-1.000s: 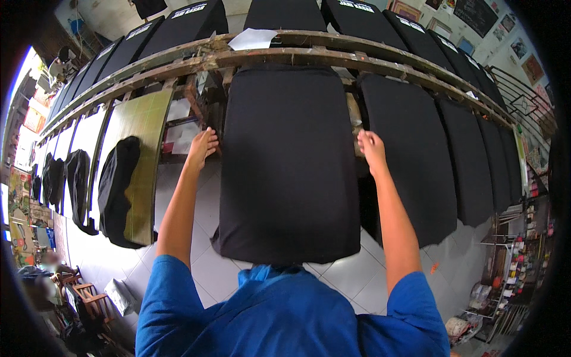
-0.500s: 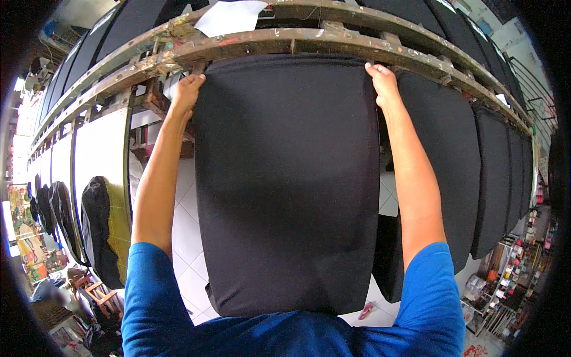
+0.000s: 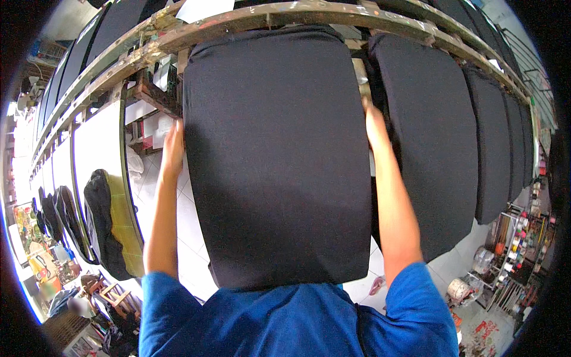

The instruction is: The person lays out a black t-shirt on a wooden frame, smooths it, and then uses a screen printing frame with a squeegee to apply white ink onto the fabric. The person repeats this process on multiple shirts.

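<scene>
A black cloth, apparently a garment [image 3: 276, 160], is stretched over a long board with rounded corners right in front of me. Its far end is bunched into folds beside a paint-spotted wooden rail. My left hand [image 3: 173, 149] lies along the board's left side, seen edge-on, its visible fingers stretched forward. On the opposite side, my right hand [image 3: 375, 125] is against or close beside the right edge. Motion smears its fingers, and the board's edge partly hides them. Whether either hand pinches cloth under the board cannot be seen.
More black-covered boards [image 3: 425, 143] stand in a row to the right. White boards [image 3: 98, 143] run along the left, with dark cloth [image 3: 106, 220] hanging at their near ends. The wooden rail [image 3: 267, 21] crosses the far side. A rack with small containers [image 3: 517, 238] stands at lower right.
Both hands have left the far corners of the cloth and come nearer along the board's sides. The far end of the cloth, flatter before, now shows folds. The view has shifted slightly.
</scene>
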`<state>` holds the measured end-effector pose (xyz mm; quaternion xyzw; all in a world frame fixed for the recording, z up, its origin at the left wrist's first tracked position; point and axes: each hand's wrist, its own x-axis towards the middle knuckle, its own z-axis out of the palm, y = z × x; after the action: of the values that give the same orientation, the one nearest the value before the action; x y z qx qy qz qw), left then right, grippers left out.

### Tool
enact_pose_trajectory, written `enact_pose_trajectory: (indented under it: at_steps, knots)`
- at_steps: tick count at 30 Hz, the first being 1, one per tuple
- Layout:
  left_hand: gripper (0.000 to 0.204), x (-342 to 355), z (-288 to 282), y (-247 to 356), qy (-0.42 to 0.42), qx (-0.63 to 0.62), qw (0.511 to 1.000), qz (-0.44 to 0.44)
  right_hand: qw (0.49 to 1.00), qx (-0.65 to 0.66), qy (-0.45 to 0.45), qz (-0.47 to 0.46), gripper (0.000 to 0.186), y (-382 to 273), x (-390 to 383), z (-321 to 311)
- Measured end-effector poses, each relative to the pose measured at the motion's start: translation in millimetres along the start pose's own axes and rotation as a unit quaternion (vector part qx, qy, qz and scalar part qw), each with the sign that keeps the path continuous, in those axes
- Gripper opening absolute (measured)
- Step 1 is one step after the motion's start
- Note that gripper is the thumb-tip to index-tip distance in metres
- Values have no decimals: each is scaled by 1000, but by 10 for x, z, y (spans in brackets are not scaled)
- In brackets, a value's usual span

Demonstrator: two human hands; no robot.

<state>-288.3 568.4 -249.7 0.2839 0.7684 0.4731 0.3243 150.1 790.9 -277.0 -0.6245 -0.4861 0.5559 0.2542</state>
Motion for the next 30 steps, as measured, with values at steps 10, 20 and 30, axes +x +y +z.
enact_pose_trajectory:
  at_steps: [10, 20, 30]
  knots:
    - [54, -3159, -610, -1006, -72, -75, 975, -196, 933, 254, -113, 230, 68, 1655, -2873, -711]
    - [26, -4014, -357, -1324, -41, -544, 812, -207, 867, 489, -66, 63, 27, 2310, -3638, -696]
    - [6, -3919, -393, -1526, 112, -582, 799, -102, 891, 450, 62, 20, 11, 2331, -3754, -780]
